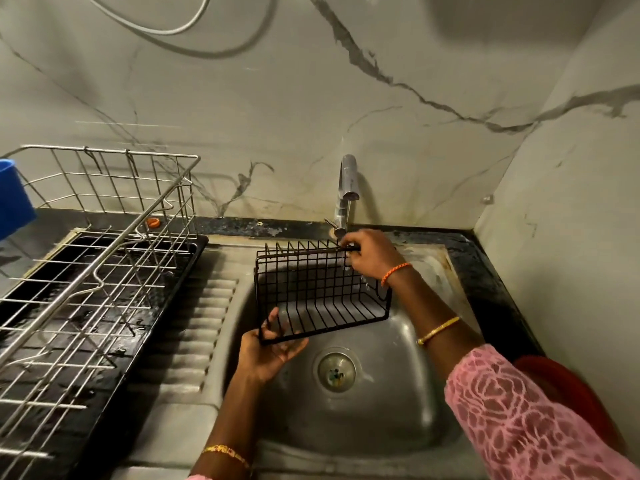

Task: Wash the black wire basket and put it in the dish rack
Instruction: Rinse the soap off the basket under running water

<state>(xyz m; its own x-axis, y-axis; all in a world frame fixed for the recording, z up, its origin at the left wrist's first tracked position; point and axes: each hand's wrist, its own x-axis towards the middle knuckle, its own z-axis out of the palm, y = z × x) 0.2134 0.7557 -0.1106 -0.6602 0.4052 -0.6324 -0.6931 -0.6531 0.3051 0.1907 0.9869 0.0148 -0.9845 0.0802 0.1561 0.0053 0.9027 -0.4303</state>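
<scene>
A black wire basket [320, 292] hangs over the steel sink [398, 393], under the tap [347, 188]. My left hand [268, 351] holds its near lower corner, thumb through the wires and fingers underneath. My right hand [372, 254] pinches the far top rim at the right end, just below the spout. A thin stream of water falls past that hand. The silver dish rack [97, 271] stands to the left on a black drip tray [166, 323].
A ribbed draining board [194, 327] lies between rack and sink bowl. A blue container [14, 199] sits at the far left, a small orange cap [152, 222] behind the rack. A red object [568, 389] shows at the right, behind my sleeve. Marble walls close in behind and to the right.
</scene>
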